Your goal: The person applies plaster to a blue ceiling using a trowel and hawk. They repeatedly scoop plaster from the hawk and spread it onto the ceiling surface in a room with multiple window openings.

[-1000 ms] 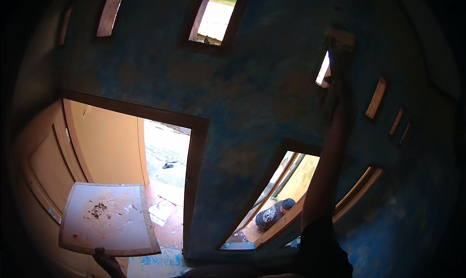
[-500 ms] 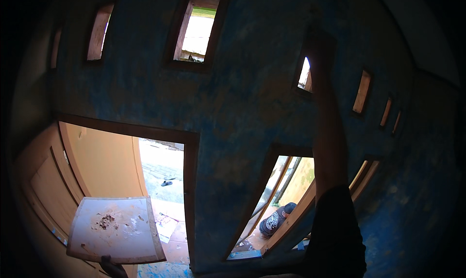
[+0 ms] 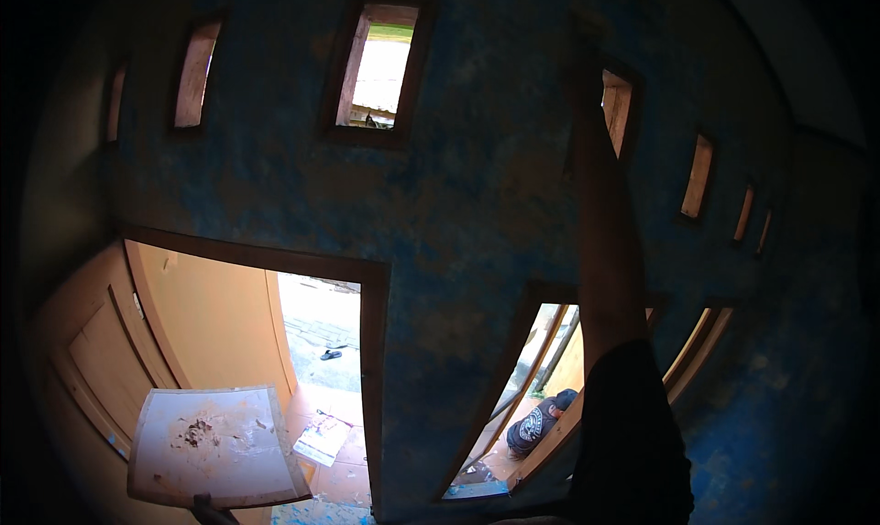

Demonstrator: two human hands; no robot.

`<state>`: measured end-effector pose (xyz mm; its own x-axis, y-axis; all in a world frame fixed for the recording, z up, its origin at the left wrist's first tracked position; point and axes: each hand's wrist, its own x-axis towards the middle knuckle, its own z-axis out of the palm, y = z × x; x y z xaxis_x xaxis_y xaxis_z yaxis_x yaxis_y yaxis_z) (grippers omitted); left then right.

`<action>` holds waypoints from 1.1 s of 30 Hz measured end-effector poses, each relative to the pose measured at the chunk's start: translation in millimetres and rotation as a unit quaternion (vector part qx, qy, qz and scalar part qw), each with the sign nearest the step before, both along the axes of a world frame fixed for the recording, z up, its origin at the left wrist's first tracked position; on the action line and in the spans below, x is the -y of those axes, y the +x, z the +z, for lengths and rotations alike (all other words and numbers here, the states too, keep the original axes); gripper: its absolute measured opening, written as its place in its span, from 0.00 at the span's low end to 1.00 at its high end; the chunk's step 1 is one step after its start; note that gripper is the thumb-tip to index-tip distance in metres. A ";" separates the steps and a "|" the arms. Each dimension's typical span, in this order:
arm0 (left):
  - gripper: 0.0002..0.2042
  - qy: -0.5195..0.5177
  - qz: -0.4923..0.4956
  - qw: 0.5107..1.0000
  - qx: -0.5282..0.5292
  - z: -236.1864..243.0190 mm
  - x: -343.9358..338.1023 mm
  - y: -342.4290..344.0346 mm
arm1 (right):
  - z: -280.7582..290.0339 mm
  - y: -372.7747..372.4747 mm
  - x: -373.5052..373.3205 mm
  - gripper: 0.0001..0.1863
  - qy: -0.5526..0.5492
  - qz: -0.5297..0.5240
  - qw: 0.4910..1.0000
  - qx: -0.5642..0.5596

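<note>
My left hand (image 3: 207,509) grips the lower edge of a white board (image 3: 215,438) smeared with brown material, held out at lower left. My raised right arm runs up from the lower right; my right hand (image 3: 583,76) is dark against the mottled blue-brown wall (image 3: 458,204), just left of a small framed opening (image 3: 616,121). What it holds, if anything, is too dark to make out.
An open doorway (image 3: 371,378) with a wooden door (image 3: 105,342) is at left; a sandal (image 3: 330,354) lies outside. A tall window frame (image 3: 541,456) shows a person (image 3: 536,429) crouching beyond it. Several narrow openings (image 3: 376,76) line the upper wall. A ceiling edge (image 3: 779,57) curves at right.
My right hand has moved up and left, from over the small opening to the wall beside it. The board has moved slightly down, and the view has shifted.
</note>
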<state>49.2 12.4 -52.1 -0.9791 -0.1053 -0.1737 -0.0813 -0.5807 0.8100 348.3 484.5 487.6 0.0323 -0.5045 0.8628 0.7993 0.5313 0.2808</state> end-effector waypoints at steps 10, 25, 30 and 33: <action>0.16 0.064 -0.049 0.994 -0.077 -44.7 1.7 -25.3 | -18.8 -4.9 -0.1 0.23 -0.023 -0.008 0.999 0.028; 0.17 0.028 -0.040 0.998 -0.036 -5.2 -4.6 -10.7 | 88.4 61.3 -27.0 0.17 -0.209 0.226 0.917 0.252; 0.22 0.053 -0.070 0.992 -0.088 -59.6 12.6 -34.2 | 61.3 42.4 -16.5 0.15 -0.210 0.119 0.952 0.189; 0.26 0.079 -0.071 0.988 -0.113 -38.7 11.7 -13.3 | 30.7 28.3 -4.0 0.15 -0.210 0.043 0.962 0.168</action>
<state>35.9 0.7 -90.8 -0.9977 0.0474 0.0482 0.0015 -0.6976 0.7164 376.6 488.5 518.3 -0.2575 -0.1177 0.9591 0.6483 0.7150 0.2618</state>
